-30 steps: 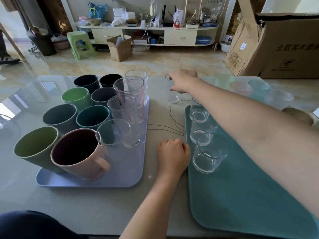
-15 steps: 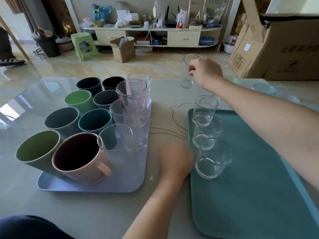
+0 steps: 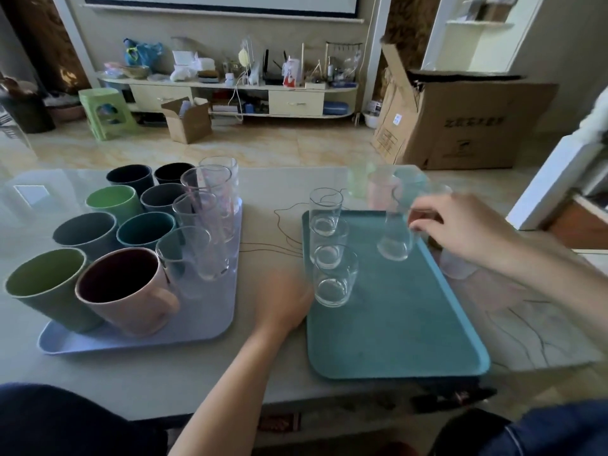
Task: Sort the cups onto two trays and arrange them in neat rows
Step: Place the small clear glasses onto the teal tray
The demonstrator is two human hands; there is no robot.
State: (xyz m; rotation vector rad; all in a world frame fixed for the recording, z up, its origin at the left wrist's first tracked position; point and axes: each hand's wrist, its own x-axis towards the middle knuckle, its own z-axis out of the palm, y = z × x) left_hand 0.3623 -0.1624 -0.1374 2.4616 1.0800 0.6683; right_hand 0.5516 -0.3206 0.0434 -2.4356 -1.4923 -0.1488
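The clear glass (image 3: 396, 225) hangs near upright, base low over the teal tray (image 3: 394, 324), right of a column of 3 glasses (image 3: 329, 248). The right hand (image 3: 460, 225) pinches its rim; the left hand (image 3: 283, 304), blurred, rests on the desk (image 3: 164, 373), grip unclear.

Not much to read here tbh; the big cardboard box (image 3: 460, 123) on the floor has dark printed characters across its side, but they're too blurry to make out; under them sits a small logo, also a smudge; the folded cardboard leaning by it carries a white sticker (image 3: 397, 120) with blue print, unreadable; the red and white carton (image 3: 291, 72) on the shelf unit has some graphic, no legible words; the cups and trays show no text.
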